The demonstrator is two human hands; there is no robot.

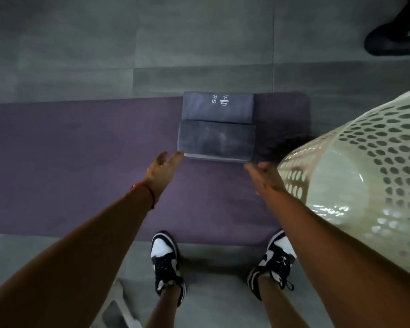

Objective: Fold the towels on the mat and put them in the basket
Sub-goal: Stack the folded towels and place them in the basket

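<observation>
Your forearms fill the bottom of the view, both reaching fwd and down toward the mat. Left hand [162,167] has a red string bracelet [145,191] on the wrist, fingers stretched out pretty much straight, tips right at the near-left corner of the closer towel; can't tell if they're actually touching it or just shy. Right hand [263,175] is the same deal, fingers extended and loose, tips at the near-right corner of that towel, not gripping anything afaict.

Two folded grey towels sit on the purple mat [85,166], side by side and touching along their long edges. The near towel [216,139] is darker grey w/ a pale hem showing along its front edge. The far towel [217,107] is a bit bluer and has white lettering/logo on top, too small to read properly.

White perforated basket [365,176] is on your right, just beside your right arm, its rim overlapping the mat's right end in the view. Inside looks smooth and pale.

Your black-and-white sneakers [165,261] stand on the grey tile floor [81,55] at the mat's near edge. Someone else's black shoe [395,36] is top right, well apart from everything.
</observation>
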